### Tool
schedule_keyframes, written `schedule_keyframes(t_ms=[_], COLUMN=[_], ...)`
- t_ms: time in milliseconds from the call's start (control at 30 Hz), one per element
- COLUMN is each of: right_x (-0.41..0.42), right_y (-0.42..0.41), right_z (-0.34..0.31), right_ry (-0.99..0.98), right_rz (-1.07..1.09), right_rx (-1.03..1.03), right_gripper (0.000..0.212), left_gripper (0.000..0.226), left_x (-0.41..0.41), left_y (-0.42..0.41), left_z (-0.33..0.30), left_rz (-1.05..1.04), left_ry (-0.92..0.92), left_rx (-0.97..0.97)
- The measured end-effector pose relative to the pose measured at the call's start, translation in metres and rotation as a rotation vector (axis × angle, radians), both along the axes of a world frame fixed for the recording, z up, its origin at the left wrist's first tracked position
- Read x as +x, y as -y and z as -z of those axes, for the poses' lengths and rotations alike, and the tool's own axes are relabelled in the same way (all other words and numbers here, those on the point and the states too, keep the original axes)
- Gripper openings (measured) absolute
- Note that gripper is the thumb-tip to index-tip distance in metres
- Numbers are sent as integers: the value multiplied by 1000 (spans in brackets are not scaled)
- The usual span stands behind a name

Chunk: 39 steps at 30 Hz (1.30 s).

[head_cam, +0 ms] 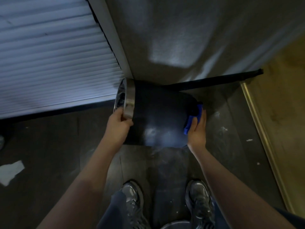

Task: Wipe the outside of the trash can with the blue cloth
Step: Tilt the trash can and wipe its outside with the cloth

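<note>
Dark trash can on its side, rim pointing left

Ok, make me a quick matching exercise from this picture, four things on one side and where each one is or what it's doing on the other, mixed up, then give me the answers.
Things
1. left hand
2. right hand
3. trash can
4. scrap of paper

Places or states
A. tipped on its side, open end facing left
B. presses the blue cloth against the can's bottom end
C. lies on the dark floor at far left
D. grips the shiny metal rim

Pairs: 1-D, 2-B, 3-A, 4-C
</note>
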State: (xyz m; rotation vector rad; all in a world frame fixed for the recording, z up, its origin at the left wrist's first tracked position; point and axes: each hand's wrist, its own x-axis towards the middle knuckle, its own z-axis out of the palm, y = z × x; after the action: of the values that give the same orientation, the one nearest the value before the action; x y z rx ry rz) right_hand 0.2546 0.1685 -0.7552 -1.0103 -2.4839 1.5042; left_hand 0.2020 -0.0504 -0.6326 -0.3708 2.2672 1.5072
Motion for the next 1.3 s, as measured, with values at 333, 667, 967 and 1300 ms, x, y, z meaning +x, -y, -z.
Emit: schedule_keyframes(t_ms=[333, 667, 967, 1300], right_x=[-11, -16, -16, -68], right_y=[-32, -5, 21, 147], right_z=[5, -3, -17, -97], right_ry=[41, 33, 59, -248], right_rz=[-22, -54, -14, -386], right_rx=[-43, -111, -42, 178], right_gripper=[48, 42, 39, 46], left_gripper=[27, 28, 26, 31], left_x=[32, 5, -12, -15], left_y=[3, 8, -2, -11], left_z=[8, 5, -8, -11], left_rz=[239, -39, 13, -128], left_ry=[-10, -29, -3, 58], left_rx=[-134, -107, -223, -77])
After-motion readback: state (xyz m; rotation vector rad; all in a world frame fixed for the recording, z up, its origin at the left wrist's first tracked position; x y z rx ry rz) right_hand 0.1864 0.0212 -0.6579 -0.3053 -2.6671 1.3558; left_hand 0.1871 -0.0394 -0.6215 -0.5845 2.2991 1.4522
